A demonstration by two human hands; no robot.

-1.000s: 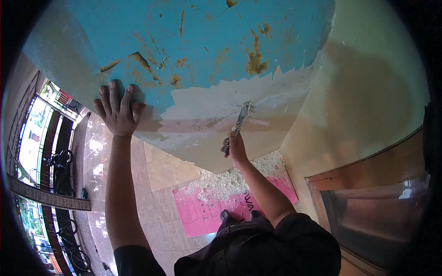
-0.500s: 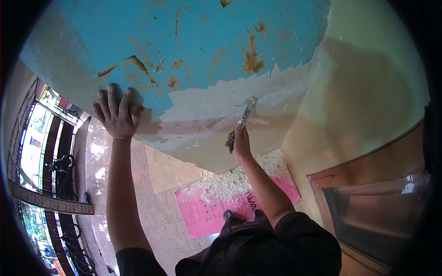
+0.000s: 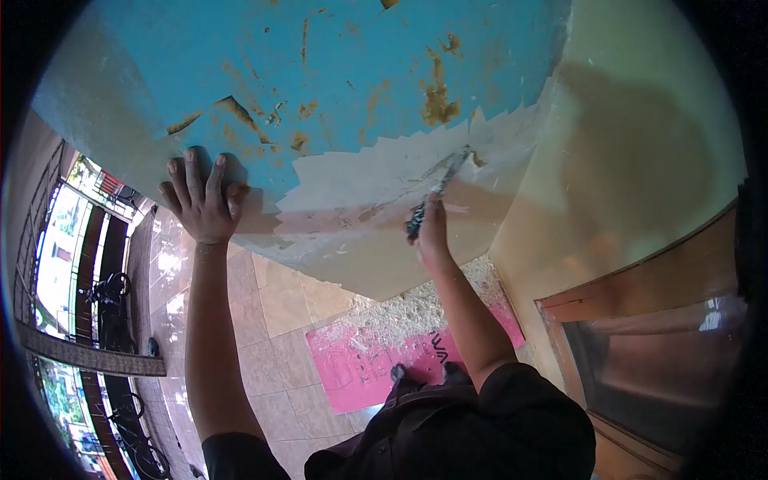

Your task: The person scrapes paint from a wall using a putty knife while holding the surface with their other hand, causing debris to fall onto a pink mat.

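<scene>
My right hand [image 3: 432,228] grips a scraper [image 3: 442,186] whose blade tip presses against the wall at the ragged edge between blue paint [image 3: 344,72] and the bare scraped patch [image 3: 376,200]. My left hand [image 3: 200,200] lies flat on the wall with fingers spread, at the lower left edge of the blue paint. The blue paint above shows several brown chipped spots.
A pink sheet [image 3: 376,360] on the tiled floor [image 3: 272,296] below holds a heap of pale paint flakes [image 3: 400,312]. A cream side wall [image 3: 640,160] and a wooden door frame [image 3: 640,296] stand at the right. Railing and bicycles [image 3: 112,304] are at the left.
My right hand has pushed the scraper up and to the right along the wall, reaching the blue paint's edge. The left hand has stayed pressed in place.
</scene>
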